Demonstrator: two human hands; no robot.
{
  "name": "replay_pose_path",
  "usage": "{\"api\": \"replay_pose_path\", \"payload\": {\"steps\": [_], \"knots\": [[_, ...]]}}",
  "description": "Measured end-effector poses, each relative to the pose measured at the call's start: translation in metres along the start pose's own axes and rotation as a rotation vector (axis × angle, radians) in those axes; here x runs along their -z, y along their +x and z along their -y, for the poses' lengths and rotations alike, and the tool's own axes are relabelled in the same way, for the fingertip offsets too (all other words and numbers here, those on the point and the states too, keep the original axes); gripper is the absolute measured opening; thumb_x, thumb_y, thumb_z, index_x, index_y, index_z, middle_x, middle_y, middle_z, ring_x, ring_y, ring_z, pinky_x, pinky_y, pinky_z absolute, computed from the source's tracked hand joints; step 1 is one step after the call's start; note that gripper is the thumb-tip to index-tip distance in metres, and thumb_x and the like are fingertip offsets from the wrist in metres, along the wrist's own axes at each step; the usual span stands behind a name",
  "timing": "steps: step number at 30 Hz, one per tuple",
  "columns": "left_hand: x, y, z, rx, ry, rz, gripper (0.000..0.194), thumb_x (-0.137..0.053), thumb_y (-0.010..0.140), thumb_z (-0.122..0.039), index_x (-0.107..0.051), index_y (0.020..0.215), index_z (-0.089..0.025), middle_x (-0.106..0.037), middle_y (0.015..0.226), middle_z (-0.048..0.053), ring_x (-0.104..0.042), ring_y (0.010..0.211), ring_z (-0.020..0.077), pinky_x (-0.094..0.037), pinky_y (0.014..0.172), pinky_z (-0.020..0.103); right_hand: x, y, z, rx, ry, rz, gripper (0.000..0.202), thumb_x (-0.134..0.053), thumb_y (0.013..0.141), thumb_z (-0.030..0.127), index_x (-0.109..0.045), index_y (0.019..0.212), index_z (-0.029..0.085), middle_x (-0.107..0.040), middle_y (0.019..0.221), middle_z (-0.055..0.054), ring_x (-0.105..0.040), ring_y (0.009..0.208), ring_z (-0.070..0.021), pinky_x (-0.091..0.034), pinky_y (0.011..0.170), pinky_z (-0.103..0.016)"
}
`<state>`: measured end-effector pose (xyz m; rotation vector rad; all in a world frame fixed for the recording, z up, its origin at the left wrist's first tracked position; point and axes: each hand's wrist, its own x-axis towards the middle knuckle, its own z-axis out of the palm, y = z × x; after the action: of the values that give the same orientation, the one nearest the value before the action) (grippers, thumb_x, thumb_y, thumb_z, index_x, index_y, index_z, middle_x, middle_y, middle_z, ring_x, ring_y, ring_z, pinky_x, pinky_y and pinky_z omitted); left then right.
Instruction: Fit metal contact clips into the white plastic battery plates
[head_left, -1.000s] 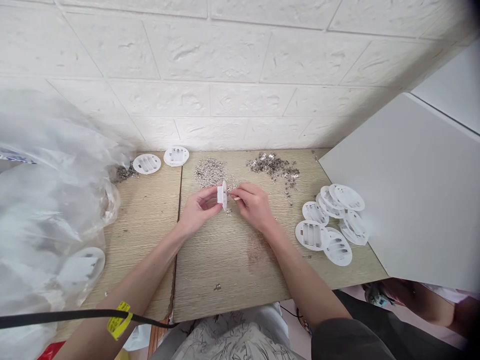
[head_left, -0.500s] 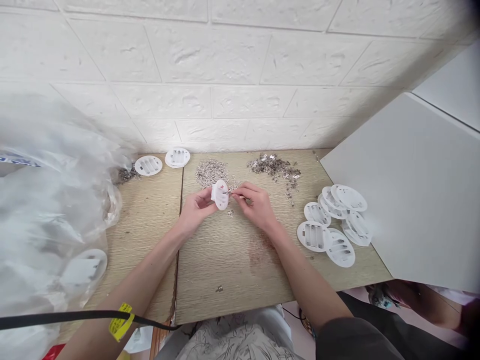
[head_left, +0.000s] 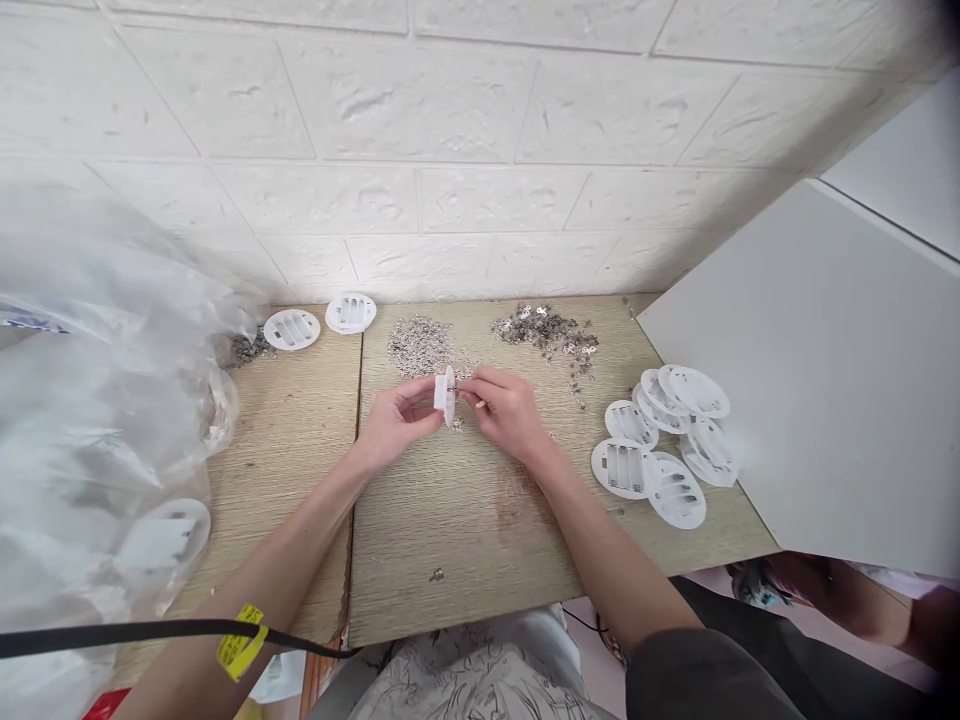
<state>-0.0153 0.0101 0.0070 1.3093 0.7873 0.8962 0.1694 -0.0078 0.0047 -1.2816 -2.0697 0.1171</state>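
Observation:
My left hand (head_left: 405,418) grips a round white plastic battery holder (head_left: 444,397) by its back, between thumb and fingers. The disc stands almost edge-on, its slotted side facing right. Against that side my right hand (head_left: 504,408) is pinched on a thin tool (head_left: 459,389), its tip reaching the battery holder and the rest mostly hidden by the fingers. Just behind the hands lies a heap of small metal pieces (head_left: 420,346). Further right spreads a pile of flat metal contacts (head_left: 544,328).
Several white battery holders (head_left: 621,467) lie overlapped at the right, near a grey panel (head_left: 720,330). Two more holders (head_left: 292,329) sit at the back left. A clear plastic bag (head_left: 90,430) fills the left side. A black cable (head_left: 135,632) crosses my left forearm. Another person's arm (head_left: 847,595) shows lower right.
The battery holder has turned from showing its slotted face to nearly edge-on. My right hand has moved slightly, with the tool still at the holder. The view has shifted a little.

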Motion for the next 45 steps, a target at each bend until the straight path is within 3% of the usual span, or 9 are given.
{"api": "replay_pose_path", "payload": {"steps": [8, 14, 21, 29, 35, 38, 41, 43, 45], "knots": [[0.001, 0.002, 0.000, 0.019, -0.066, -0.027, 0.053, -0.082, 0.062, -0.030, -0.068, 0.112, -0.018, -0.069, 0.116, 0.011, -0.063, 0.110, 0.0278, -0.050, 0.097, 0.045, -0.002, 0.001, 0.000, -0.113, 0.169, -0.048, 0.018, -0.052, 0.089, 0.019, -0.070, 0.086, 0.016, -0.065, 0.079, -0.005, -0.057, 0.067, -0.0128, -0.041, 0.059, -0.025], [0.003, 0.005, 0.006, -0.021, -0.049, -0.111, 0.057, -0.082, 0.060, -0.030, -0.066, 0.113, -0.019, -0.067, 0.120, 0.011, -0.062, 0.111, 0.0270, -0.046, 0.101, 0.046, 0.003, 0.002, -0.006, -0.265, 0.134, 0.047, 0.017, -0.054, 0.089, 0.018, -0.070, 0.090, 0.017, -0.066, 0.087, -0.006, -0.058, 0.072, -0.0135, -0.042, 0.063, -0.026], [0.000, 0.003, 0.006, -0.104, 0.032, -0.145, 0.060, -0.080, 0.064, -0.028, -0.060, 0.120, -0.021, -0.063, 0.125, 0.011, -0.060, 0.113, 0.0248, -0.047, 0.099, 0.042, 0.000, 0.001, -0.006, -0.134, -0.020, 0.130, 0.013, -0.059, 0.087, 0.017, -0.071, 0.090, 0.019, -0.066, 0.081, -0.006, -0.056, 0.082, -0.0186, -0.042, 0.070, -0.030], [-0.001, 0.001, 0.006, -0.149, 0.073, -0.209, 0.054, -0.077, 0.065, -0.026, -0.060, 0.116, -0.020, -0.065, 0.120, 0.010, -0.060, 0.112, 0.0250, -0.050, 0.095, 0.040, 0.004, 0.005, 0.000, -0.190, 0.099, -0.005, 0.016, -0.055, 0.090, 0.021, -0.069, 0.095, 0.017, -0.069, 0.087, -0.007, -0.058, 0.084, -0.0183, -0.045, 0.076, -0.032], [-0.005, -0.002, 0.002, -0.175, 0.089, -0.176, 0.054, -0.079, 0.064, -0.028, -0.060, 0.115, -0.021, -0.066, 0.119, 0.010, -0.062, 0.110, 0.0256, -0.049, 0.098, 0.045, 0.005, 0.008, 0.014, -0.274, 0.363, -0.038, 0.018, -0.057, 0.089, 0.029, -0.071, 0.094, 0.020, -0.071, 0.084, -0.004, -0.061, 0.076, -0.0149, -0.047, 0.064, -0.026], [-0.003, -0.003, -0.002, -0.198, 0.119, -0.169, 0.042, -0.071, 0.073, -0.029, -0.063, 0.113, -0.020, -0.066, 0.119, 0.009, -0.061, 0.111, 0.0251, -0.049, 0.099, 0.044, 0.006, 0.008, 0.015, -0.306, 0.405, -0.118, 0.017, -0.061, 0.087, 0.032, -0.072, 0.090, 0.020, -0.070, 0.078, -0.003, -0.060, 0.070, -0.0142, -0.046, 0.061, -0.026], [0.002, -0.005, -0.008, -0.303, 0.243, -0.153, 0.024, -0.053, 0.087, -0.029, -0.068, 0.105, -0.023, -0.064, 0.123, 0.006, -0.057, 0.117, 0.0235, -0.045, 0.103, 0.043, 0.009, 0.008, 0.014, -0.260, 0.369, -0.216, 0.016, -0.061, 0.087, 0.034, -0.071, 0.088, 0.021, -0.068, 0.075, -0.003, -0.059, 0.069, -0.0149, -0.048, 0.064, -0.029], [0.005, -0.006, -0.011, -0.404, 0.416, -0.148, 0.028, -0.045, 0.091, -0.028, -0.068, 0.108, -0.023, -0.064, 0.123, 0.005, -0.055, 0.118, 0.0229, -0.041, 0.106, 0.043, 0.010, 0.008, 0.013, -0.170, 0.289, -0.258, 0.016, -0.060, 0.088, 0.033, -0.071, 0.087, 0.021, -0.067, 0.076, -0.004, -0.059, 0.073, -0.0163, -0.049, 0.068, -0.031], [0.007, -0.007, -0.011, -0.510, 0.613, -0.180, 0.029, -0.049, 0.090, -0.027, -0.065, 0.115, -0.023, -0.065, 0.120, 0.007, -0.056, 0.115, 0.0233, -0.041, 0.104, 0.043, 0.010, 0.007, 0.012, -0.070, 0.191, -0.266, 0.016, -0.059, 0.089, 0.032, -0.070, 0.085, 0.021, -0.068, 0.077, -0.005, -0.058, 0.076, -0.0174, -0.048, 0.070, -0.032]]}}
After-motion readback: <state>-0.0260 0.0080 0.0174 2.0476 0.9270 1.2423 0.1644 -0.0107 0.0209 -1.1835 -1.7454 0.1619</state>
